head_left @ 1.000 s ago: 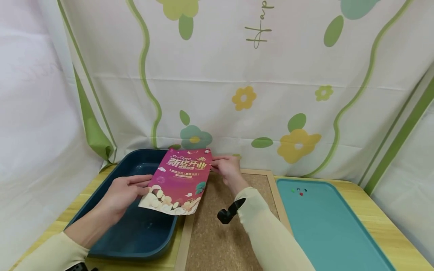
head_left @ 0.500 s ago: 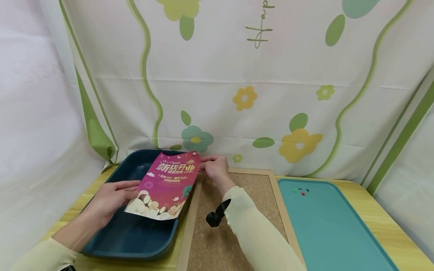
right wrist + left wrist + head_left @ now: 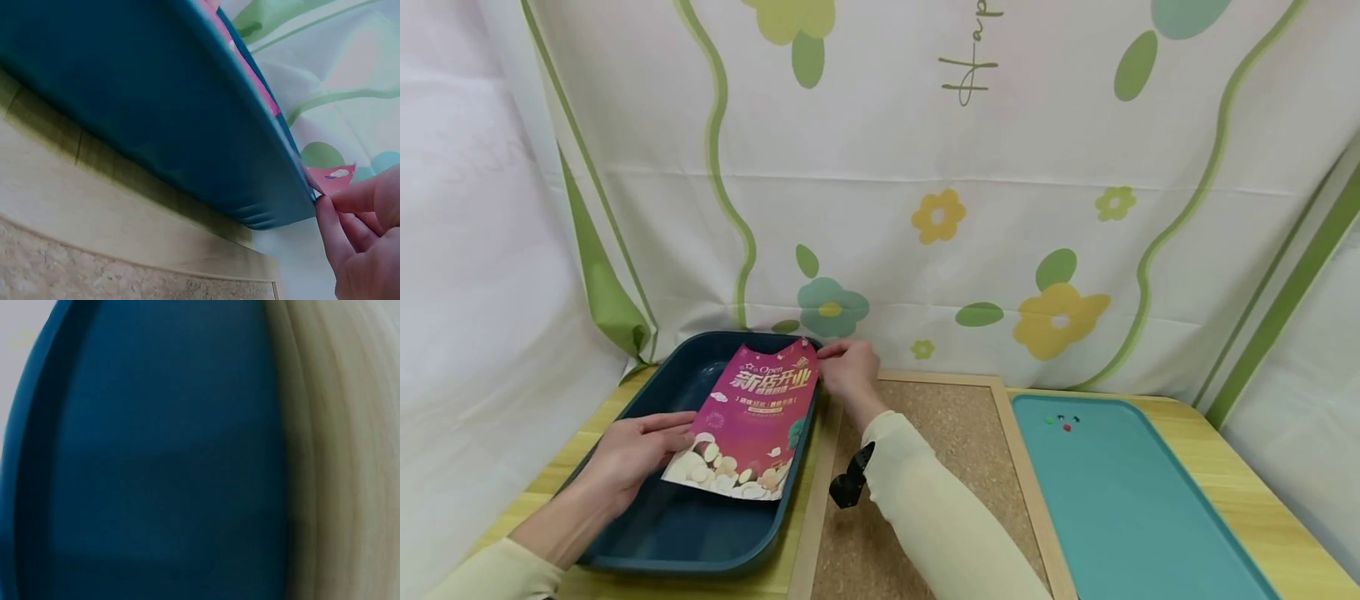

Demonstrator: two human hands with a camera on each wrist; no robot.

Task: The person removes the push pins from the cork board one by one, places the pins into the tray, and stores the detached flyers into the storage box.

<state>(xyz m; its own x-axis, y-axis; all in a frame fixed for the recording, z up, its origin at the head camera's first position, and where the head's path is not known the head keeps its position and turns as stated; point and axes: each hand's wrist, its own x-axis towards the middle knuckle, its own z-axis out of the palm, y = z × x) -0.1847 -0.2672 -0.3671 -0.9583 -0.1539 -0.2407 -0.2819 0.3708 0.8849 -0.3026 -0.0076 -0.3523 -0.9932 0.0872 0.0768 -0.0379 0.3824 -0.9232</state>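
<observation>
A pink-and-purple paper flyer (image 3: 748, 421) with gold lettering and pale coin-like shapes lies tilted over the dark blue basin (image 3: 677, 537). At its left edge my left hand (image 3: 632, 454) holds the paper between thumb and fingers. My right hand (image 3: 852, 372) pinches the flyer's upper right corner beside the basin's far right rim. The right wrist view shows that pinch close up, thumb and index finger of the right hand (image 3: 362, 231) on the paper's corner. In the left wrist view only the basin (image 3: 169, 456) and wooden surface appear, without the hand.
A wood-framed cork board (image 3: 940, 433) lies right of the basin, under my right forearm. Farther right is a teal tray (image 3: 1150, 492) holding several small pins (image 3: 1066, 423). A white flowered cloth (image 3: 880, 150) hangs behind the table.
Both hands have moved left and slightly toward me with the flyer. It has gone from partly over the cork board to within the basin's outline.
</observation>
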